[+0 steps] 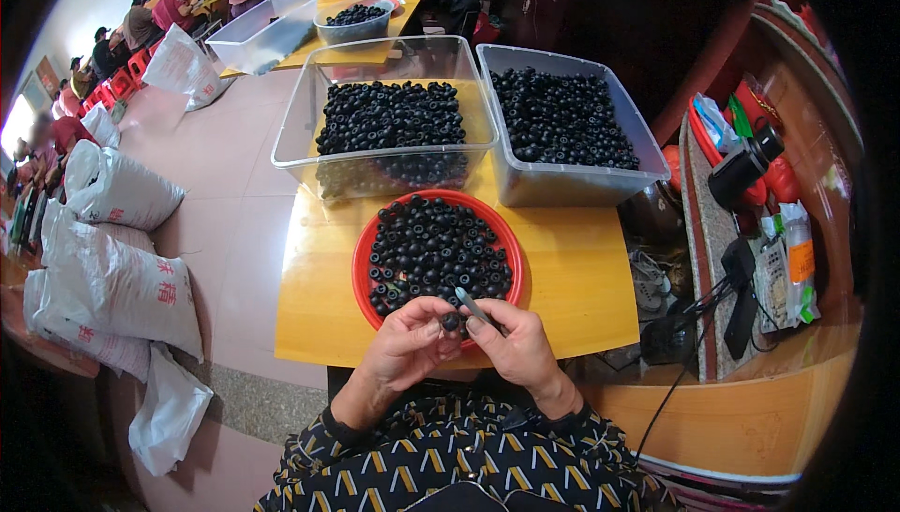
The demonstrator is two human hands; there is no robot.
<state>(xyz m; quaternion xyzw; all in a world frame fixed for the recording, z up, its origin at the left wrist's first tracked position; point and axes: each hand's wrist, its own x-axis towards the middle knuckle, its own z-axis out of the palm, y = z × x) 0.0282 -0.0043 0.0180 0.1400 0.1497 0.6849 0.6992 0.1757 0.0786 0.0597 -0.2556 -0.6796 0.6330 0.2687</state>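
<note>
Between the fingertips of my left hand [405, 343] is one small round black bead-like piece [451, 322]. My right hand [521, 347] is closed around a slim grey-blue stick-like tool [473, 305], its pale tip pointing up and away to the left. Both hands meet over the near rim of a round red tray [360, 273], the right fingertips close beside the held piece. Inside the tray lie many loose black bead-like pieces [436, 245], several showing a ring or hole. Whether the tool touches the held piece, I cannot tell.
Two clear plastic bins [298, 163] [581, 184] of black pieces stand behind the tray on the yellow table [577, 292]. White sacks [127, 278] lie on the left floor. A cluttered ledge [717, 278] with cables runs along the right. People sit at farther tables.
</note>
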